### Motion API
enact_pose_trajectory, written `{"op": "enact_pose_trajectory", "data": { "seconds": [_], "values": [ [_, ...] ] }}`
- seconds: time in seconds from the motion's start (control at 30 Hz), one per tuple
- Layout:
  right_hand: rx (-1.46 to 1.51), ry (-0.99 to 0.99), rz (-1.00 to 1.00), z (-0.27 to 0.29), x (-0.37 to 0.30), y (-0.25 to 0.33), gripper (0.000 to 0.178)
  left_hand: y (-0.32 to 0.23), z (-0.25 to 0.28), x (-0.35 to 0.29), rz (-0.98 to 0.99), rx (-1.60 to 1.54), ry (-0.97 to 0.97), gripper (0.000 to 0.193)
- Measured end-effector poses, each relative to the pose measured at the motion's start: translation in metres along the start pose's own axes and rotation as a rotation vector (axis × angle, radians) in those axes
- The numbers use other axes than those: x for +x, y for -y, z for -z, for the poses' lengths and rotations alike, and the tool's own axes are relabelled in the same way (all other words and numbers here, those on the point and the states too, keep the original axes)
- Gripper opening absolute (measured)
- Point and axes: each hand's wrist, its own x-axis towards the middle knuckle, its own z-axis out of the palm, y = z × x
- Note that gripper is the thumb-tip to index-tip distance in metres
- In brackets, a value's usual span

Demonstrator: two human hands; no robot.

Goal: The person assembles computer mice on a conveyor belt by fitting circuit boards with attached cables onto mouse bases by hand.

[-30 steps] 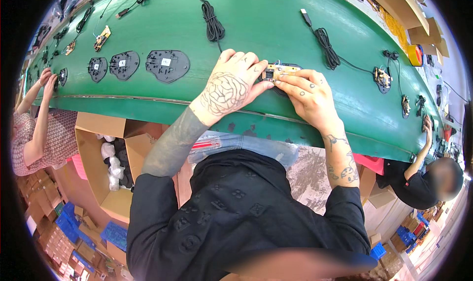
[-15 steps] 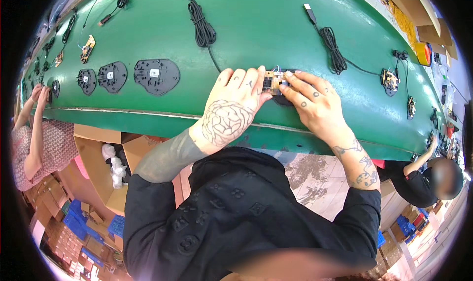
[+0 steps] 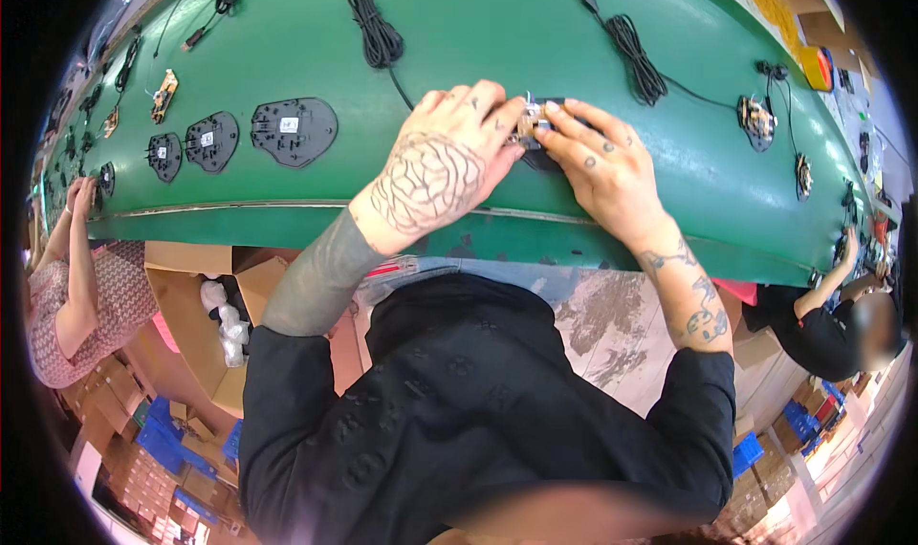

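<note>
Between my hands is a small tan circuit board (image 3: 534, 120), set over a black mouse base (image 3: 543, 159) that is mostly hidden. My left hand (image 3: 440, 167) is closed, its thumb and fingertips gripping the board's left end. My right hand (image 3: 609, 170) is closed too, with thumb and bent fingers pressing on the board's right side. A coiled black cable (image 3: 376, 40) runs down behind my left hand; its end is hidden there. Further left lie several bare black mouse bases, the largest being the nearest base (image 3: 311, 129).
A second coiled cable (image 3: 635, 62) leads to a base with a board (image 3: 756, 122) on the right of the green table (image 3: 478, 29). A loose board (image 3: 164, 97) lies at left. Below the table edge stands an open cardboard box (image 3: 191, 354). Co-workers (image 3: 86, 287) sit at both sides.
The view has shifted slightly. My left hand has turned a little and its fingers curl more tightly at the board's left end; my right hand stays on the board.
</note>
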Motion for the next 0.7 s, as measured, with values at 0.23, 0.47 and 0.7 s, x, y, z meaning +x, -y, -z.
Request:
{"op": "enact_pose_trajectory", "data": {
  "seconds": [0.23, 0.47, 0.7],
  "values": [
    [0.427, 0.157, -0.237, 0.014, 0.024, -0.014, 0.013, 0.011, -0.005, 0.006, 0.029, -0.045, 0.037, 0.038],
    [0.286, 0.203, -0.23, 0.022, 0.033, 0.002, 0.012, -0.003, -0.003, 0.003, 0.091, 0.006, 0.037, 0.043],
    [0.286, 0.202, -0.175, 0.024, 0.036, -0.015, 0.014, 0.007, -0.007, 0.004, 0.082, 0.01, 0.032, 0.043]
  ]
}}
